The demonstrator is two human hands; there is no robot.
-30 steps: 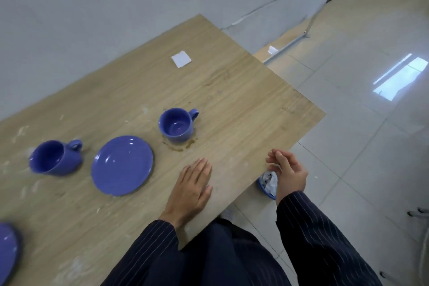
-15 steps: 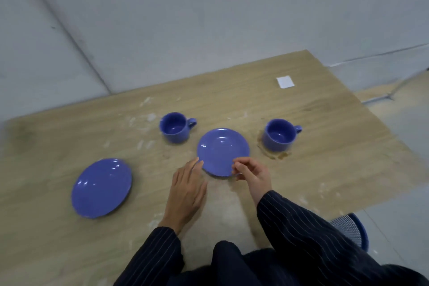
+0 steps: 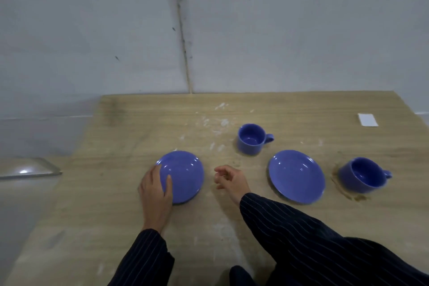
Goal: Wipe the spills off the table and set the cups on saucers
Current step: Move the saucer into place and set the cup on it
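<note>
Here the left hand (image 3: 154, 189) grips the round blue ceramic saucer (image 3: 185, 174) on the wooden table (image 3: 104, 204), thumb over its near-left rim. The right hand (image 3: 228, 180) hovers just beside it, fingers loosely curled, empty.

upright blue cups (image 3: 250, 138) beside empty saucers (image 3: 297, 176)

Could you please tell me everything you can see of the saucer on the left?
The left saucer is a round, glossy blue dish, ceramic by its look, with a shallow well. It is empty and sits on the wooden table, left of the second saucer. The left hand holds its left edge, thumb laid on top; whether that edge is lifted cannot be told.
</note>
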